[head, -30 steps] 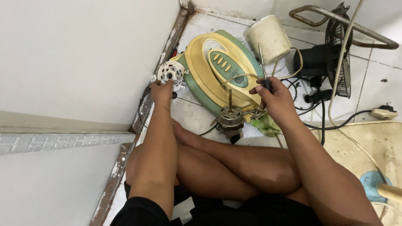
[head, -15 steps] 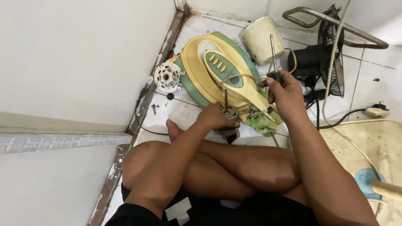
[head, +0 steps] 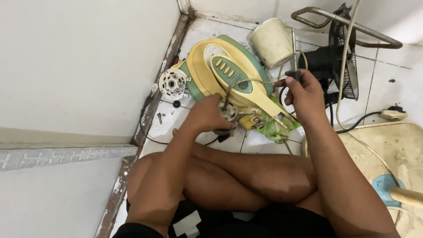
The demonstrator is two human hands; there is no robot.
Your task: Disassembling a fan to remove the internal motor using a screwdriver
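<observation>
On floor tiles, left hand [head: 207,115] grips fan motor [head: 229,111], right hand [head: 304,94] clenches screwdriver [head: 294,53]; mid-disassembly beside fan base [head: 229,75], next likely needs tip alignment.

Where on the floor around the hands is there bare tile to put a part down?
Bare tile shows right of the black fan, up to the wall, and in a small patch between the round white motor cover and the left hand, scattered with screws. Crowded: around the yellow-green fan base, bucket and right hand.

wall [head: 79,61] hard left, fan base [head: 229,75] ahead, bare tiles [head: 396,83] right
</observation>
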